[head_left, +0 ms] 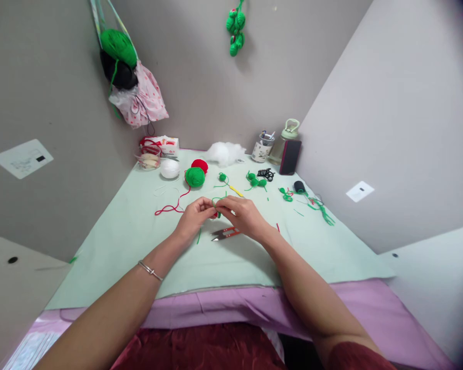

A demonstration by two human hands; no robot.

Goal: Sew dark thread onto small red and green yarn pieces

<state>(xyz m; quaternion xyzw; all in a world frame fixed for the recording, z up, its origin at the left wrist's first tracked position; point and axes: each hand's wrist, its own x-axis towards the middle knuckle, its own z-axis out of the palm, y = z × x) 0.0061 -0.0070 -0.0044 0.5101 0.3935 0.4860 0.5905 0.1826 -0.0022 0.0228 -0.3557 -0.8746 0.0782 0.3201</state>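
Note:
My left hand (pixel 196 215) and my right hand (pixel 243 211) meet over the middle of the table, fingertips pinched together. Between them is a small green and red crochet piece (pixel 219 215), mostly hidden by the fingers, with a loop of green yarn (pixel 216 199) rising above it. Just below my right hand lie red-handled thread snips (pixel 224 234), blades pointing left. Beyond the fingers is a yellow-handled crochet hook (pixel 236 191), near a small green crocheted ball (pixel 222 177). A green yarn ball (pixel 195 177) rests against a red yarn ball (pixel 200 165); red yarn trails toward my left hand.
White stuffing (pixel 225 153), a pen cup (pixel 262 149), a bottle (pixel 283 144) and a phone (pixel 290 158) line the back. A white yarn ball (pixel 170 169) sits left. Green crocheted pieces (pixel 256 181) and yarn scraps (pixel 323 211) lie right. Bags (pixel 146 95) hang on the wall.

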